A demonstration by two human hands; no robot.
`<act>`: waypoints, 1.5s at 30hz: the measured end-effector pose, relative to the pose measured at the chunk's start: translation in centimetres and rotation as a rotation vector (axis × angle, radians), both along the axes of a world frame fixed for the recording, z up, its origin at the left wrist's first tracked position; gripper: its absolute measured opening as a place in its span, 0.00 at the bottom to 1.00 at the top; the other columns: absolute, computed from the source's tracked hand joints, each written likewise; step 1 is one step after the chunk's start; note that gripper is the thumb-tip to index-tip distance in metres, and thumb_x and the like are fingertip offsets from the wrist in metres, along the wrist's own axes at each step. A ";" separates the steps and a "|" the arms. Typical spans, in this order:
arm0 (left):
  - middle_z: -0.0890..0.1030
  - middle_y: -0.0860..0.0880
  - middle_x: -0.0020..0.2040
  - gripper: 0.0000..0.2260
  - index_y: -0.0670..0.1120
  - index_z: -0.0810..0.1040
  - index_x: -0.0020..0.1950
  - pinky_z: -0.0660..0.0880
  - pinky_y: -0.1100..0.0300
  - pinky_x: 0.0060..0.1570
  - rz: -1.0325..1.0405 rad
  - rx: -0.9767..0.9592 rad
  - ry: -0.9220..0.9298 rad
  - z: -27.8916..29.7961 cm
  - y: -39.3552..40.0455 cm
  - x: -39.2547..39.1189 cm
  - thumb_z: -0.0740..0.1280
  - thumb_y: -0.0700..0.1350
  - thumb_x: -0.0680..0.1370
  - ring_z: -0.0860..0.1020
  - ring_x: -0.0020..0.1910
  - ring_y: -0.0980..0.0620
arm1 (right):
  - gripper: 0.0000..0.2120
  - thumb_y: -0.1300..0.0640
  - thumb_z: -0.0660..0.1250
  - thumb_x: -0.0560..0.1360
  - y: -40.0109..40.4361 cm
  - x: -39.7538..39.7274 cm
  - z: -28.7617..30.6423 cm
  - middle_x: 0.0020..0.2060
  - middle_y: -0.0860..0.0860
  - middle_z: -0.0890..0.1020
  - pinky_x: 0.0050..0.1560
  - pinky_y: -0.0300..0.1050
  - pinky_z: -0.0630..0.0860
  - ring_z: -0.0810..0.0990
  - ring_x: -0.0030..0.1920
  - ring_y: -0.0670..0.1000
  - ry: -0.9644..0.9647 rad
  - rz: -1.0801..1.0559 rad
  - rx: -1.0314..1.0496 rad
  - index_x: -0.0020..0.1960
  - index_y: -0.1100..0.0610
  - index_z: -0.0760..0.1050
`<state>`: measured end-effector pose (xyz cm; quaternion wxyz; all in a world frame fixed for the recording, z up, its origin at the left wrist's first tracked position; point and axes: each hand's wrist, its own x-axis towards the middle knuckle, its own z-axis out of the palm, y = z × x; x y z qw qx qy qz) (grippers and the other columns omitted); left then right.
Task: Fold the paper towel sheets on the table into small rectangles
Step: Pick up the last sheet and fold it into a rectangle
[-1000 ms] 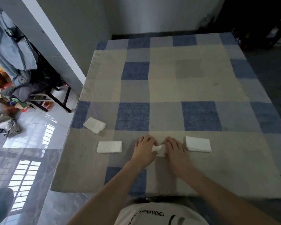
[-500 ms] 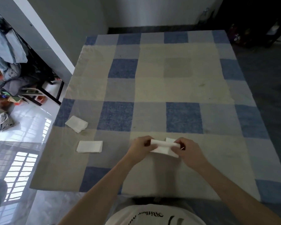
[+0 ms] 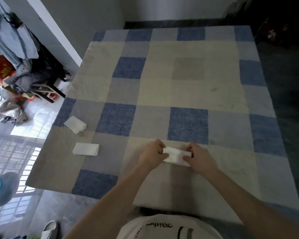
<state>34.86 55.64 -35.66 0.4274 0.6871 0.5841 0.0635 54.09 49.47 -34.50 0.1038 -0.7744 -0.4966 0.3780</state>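
While seemingly just above the table, paper towel pinched by left hand, right hand.

Ends of the paper towel covered by the left hand and right hand; fingers curled over it, fold count impossible to tell. Possibly a second sheet beneath, unclear. Tabletop near edge masked by forearms and white shirt. Shirt lettering too blurred to read. Sandal cut off at bottom edge.
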 end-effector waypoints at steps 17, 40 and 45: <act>0.76 0.52 0.38 0.08 0.49 0.75 0.46 0.68 0.65 0.35 -0.110 -0.043 -0.150 1.2 0.6 -0.5 0.70 0.39 0.72 0.71 0.33 0.59 | 0.04 0.58 0.65 0.73 1.5 0.0 1.2 0.40 0.50 0.77 0.38 0.46 0.72 0.76 0.40 0.51 0.108 0.146 -0.026 0.45 0.54 0.69; 0.80 0.54 0.37 0.05 0.50 0.81 0.47 0.69 0.73 0.30 0.368 0.027 -0.083 2.8 7.1 -30.9 0.69 0.41 0.74 0.77 0.35 0.58 | 0.10 0.52 0.67 0.76 11.3 -30.7 2.3 0.45 0.51 0.79 0.41 0.43 0.72 0.77 0.43 0.50 0.244 0.224 0.075 0.54 0.55 0.70; 0.78 0.55 0.36 0.05 0.47 0.80 0.49 0.69 0.75 0.30 0.218 0.051 -0.015 2.1 7.6 -32.9 0.67 0.41 0.75 0.76 0.35 0.59 | 0.12 0.53 0.65 0.77 11.3 -33.4 1.3 0.50 0.53 0.79 0.46 0.47 0.74 0.78 0.47 0.52 0.105 0.222 0.030 0.58 0.56 0.70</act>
